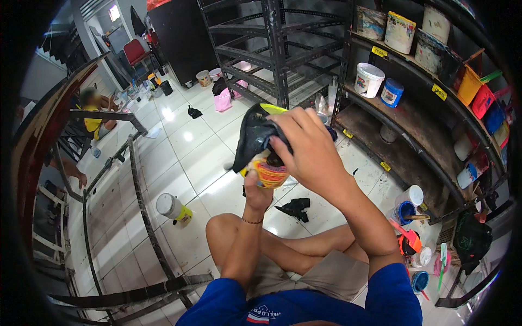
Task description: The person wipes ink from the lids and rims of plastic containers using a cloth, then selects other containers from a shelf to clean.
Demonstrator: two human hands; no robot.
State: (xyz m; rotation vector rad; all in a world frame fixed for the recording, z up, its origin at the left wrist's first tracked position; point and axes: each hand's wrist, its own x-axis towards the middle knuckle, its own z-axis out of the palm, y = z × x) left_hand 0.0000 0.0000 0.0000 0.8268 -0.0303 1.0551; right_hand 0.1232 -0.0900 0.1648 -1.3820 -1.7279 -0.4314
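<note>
My left hand is closed around the lower part of a tub with a yellow, orange and pink streaked side, raised in front of my crossed legs. A black sheet, plastic-looking, lies over the tub's upper part. My right hand grips this sheet at the tub's right side, thumb pressed on it. A yellow-green edge shows behind the sheet. What lies inside the tub is hidden. On the floor beyond my shins rests a crumpled black scrap.
A grey-lidded tub stands left of my knee, near a black metal frame. Several paint pots, including an open blue one, crowd the right floor. Shelves with paint buckets rise right. Another person sits far left.
</note>
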